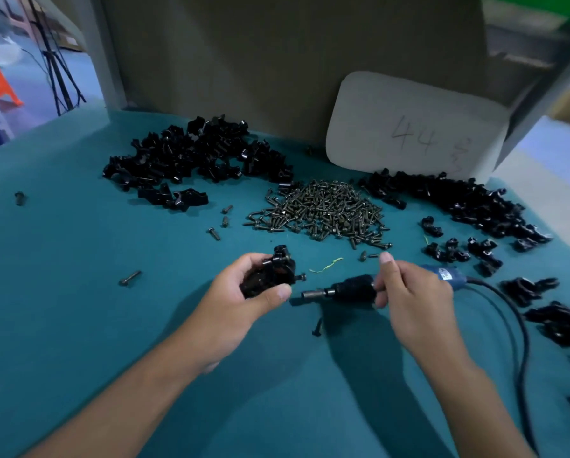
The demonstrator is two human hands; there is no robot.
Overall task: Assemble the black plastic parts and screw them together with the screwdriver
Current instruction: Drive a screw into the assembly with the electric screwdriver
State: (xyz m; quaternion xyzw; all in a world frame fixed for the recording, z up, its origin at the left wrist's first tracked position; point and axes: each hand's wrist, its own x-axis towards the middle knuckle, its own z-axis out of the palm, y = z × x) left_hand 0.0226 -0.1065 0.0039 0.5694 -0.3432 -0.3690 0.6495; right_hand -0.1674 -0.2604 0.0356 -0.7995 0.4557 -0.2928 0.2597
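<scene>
My left hand (240, 292) grips a black plastic assembly (272, 272) just above the teal table, with a screw (301, 277) sticking out of its right side. My right hand (409, 299) holds an electric screwdriver (346, 289) with a black nose and blue body, lying nearly level and pointing left. Its metal bit tip (310, 294) sits just below and right of the screw, a short gap from the assembly.
A heap of black parts (191, 157) lies far left, a pile of screws (326, 209) in the middle, more black parts (458, 200) at right. Loose screws (130, 278) dot the teal table (78, 292). A white foam board (416, 127) leans behind. The screwdriver's cable (515, 325) trails right.
</scene>
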